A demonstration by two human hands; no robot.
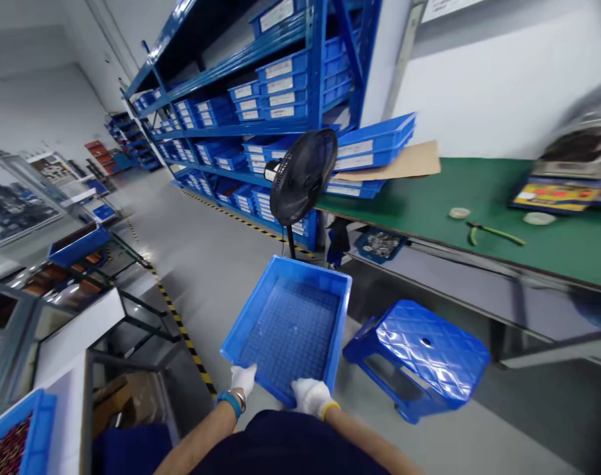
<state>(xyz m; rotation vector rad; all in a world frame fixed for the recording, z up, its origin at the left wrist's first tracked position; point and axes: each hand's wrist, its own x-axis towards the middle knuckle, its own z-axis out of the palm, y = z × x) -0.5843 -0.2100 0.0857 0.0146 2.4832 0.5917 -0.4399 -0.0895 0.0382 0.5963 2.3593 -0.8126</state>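
I hold an empty blue tray out in front of me over the grey workshop floor, both hands in white gloves. My left hand grips the tray's near rim at its left corner, fingers curled shut on the edge; my right hand clamps the same near rim further right, fingers wrapped over it. The tray is tilted, its gridded bottom bare and facing the camera.

Just to the right of the tray, on the floor, stands a blue plastic stool. Beyond the tray's far edge a black pedestal fan stands before tall blue shelving stacked with labelled blue bins. A green-topped table runs along the right wall; near its middle lie green-handled pliers and a roll of tape, and at its left end, stacked blue trays with a sheet of cardboard between them. Yellow-black hazard tape marks the floor on my left.
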